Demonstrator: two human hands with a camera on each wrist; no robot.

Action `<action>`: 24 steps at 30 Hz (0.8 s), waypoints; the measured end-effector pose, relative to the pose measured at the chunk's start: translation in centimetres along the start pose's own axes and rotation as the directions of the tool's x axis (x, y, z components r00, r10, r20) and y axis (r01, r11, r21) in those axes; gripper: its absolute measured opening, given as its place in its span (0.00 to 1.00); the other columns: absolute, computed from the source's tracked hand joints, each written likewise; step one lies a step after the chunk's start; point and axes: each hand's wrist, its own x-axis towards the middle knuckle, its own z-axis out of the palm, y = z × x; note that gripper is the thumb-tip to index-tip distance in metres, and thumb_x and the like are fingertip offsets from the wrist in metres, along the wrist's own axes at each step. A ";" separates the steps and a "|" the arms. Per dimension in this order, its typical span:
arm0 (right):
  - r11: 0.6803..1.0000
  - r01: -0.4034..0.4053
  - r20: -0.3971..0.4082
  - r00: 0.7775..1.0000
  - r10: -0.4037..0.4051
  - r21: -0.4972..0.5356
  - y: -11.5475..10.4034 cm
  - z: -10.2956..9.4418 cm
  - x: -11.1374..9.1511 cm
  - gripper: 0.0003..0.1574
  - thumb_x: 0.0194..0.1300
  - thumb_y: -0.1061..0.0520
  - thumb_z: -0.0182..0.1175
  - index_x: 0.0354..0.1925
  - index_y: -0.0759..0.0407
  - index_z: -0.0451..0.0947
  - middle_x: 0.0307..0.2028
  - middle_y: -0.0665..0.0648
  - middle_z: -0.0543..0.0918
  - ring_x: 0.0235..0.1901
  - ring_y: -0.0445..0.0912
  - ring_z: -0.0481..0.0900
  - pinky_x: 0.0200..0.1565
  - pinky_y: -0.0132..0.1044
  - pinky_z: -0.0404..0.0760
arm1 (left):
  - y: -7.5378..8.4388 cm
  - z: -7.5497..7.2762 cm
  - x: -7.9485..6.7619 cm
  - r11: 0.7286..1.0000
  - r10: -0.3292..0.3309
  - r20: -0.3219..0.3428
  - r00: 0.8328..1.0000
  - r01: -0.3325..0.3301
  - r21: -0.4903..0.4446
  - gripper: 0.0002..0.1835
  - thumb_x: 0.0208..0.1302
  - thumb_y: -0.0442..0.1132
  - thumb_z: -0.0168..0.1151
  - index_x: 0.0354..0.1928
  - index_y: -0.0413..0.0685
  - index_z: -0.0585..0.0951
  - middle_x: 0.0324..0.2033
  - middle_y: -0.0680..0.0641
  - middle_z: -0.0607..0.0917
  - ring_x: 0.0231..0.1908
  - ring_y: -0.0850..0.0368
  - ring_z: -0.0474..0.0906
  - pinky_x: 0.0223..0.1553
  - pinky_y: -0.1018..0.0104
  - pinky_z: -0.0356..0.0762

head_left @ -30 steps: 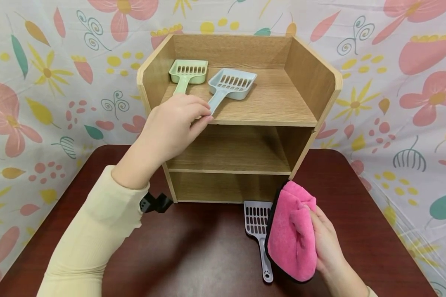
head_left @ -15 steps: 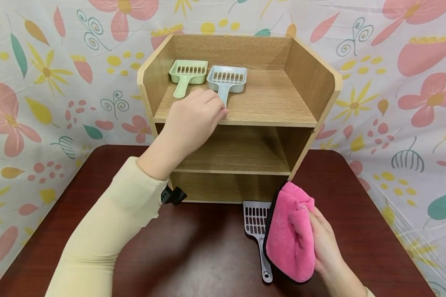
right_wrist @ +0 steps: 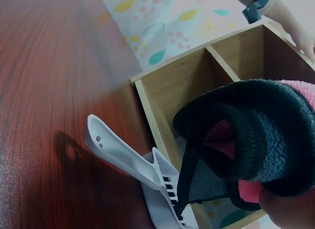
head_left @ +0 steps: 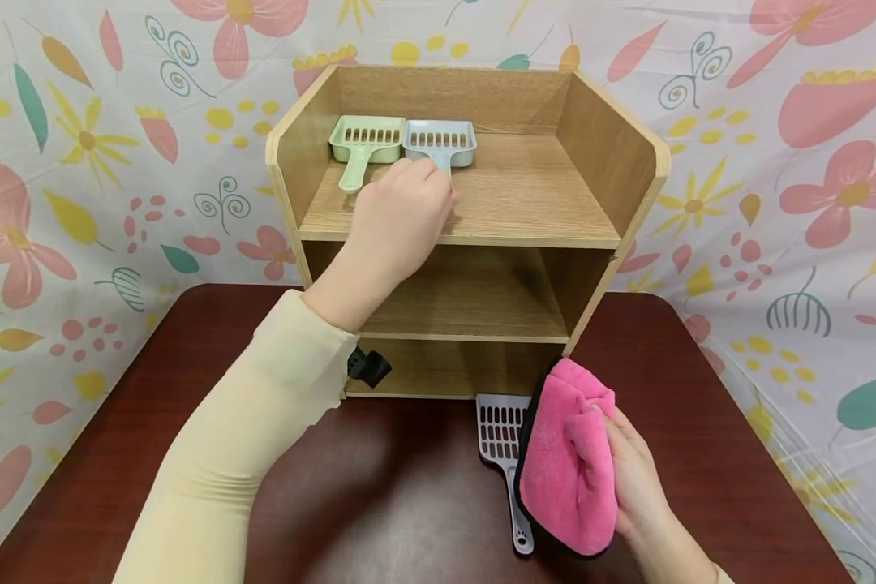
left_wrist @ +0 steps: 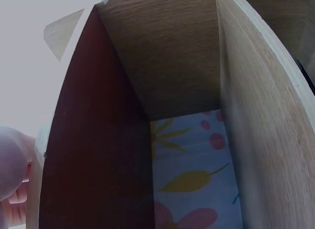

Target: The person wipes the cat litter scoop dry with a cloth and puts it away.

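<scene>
On the shelf unit's top board, my left hand point(head_left: 403, 212) grips the handle of a light blue litter scoop point(head_left: 463, 156); the handle's lower end is hidden behind the fingers. Right beside it on the left lies a pale green litter scoop point(head_left: 354, 167), its handle pointing forward. My right hand point(head_left: 638, 478) holds a folded pink cloth point(head_left: 558, 478) with a dark edge above the table. A greyish-purple litter scoop point(head_left: 514, 462) stands at the unit's foot, partly covered by the cloth in the head view. In the right wrist view, the cloth point(right_wrist: 280, 130) shows its dark side.
The wooden shelf unit point(head_left: 511, 242) has raised sides, a back panel and two compartments below the top board. It stands on a dark red-brown table point(head_left: 380, 487). A flower-patterned curtain point(head_left: 737, 203) hangs behind and on both sides.
My left hand has moved right and slightly back, straightening the blue litter scoop and bringing its head up beside the green one. The right hand and pink cloth stay nearly still.
</scene>
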 end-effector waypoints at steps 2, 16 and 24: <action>1.000 -0.003 -0.002 1.000 0.003 0.004 0.0 0.0 0.0 0.13 0.75 0.54 0.42 0.51 0.50 0.71 0.37 0.47 0.81 0.36 0.37 0.78 0.40 0.28 0.79 | 0.1 0.0 0.2 1.000 -0.017 0.024 1.000 0.017 0.001 0.13 0.67 0.41 0.56 0.29 0.40 0.80 0.30 0.45 0.83 0.30 0.47 0.77 0.29 0.58 0.79; 0.999 0.006 0.041 0.999 -0.008 0.044 0.1 -0.1 -0.1 0.15 0.76 0.56 0.39 0.52 0.51 0.71 0.37 0.47 0.81 0.37 0.37 0.78 0.40 0.28 0.78 | 0.3 -0.3 1.4 0.991 -0.129 0.203 0.971 0.132 -0.002 0.13 0.69 0.43 0.53 0.36 0.43 0.83 0.36 0.46 0.84 0.36 0.48 0.79 0.33 0.56 0.80; 0.998 0.008 0.018 1.000 -0.009 0.062 0.0 -0.3 -0.1 0.15 0.76 0.55 0.39 0.51 0.51 0.72 0.35 0.46 0.81 0.36 0.37 0.78 0.39 0.27 0.78 | 0.1 -0.4 0.5 0.986 -0.144 0.156 0.977 0.155 -0.059 0.11 0.69 0.43 0.53 0.40 0.45 0.82 0.35 0.46 0.83 0.35 0.47 0.77 0.30 0.57 0.78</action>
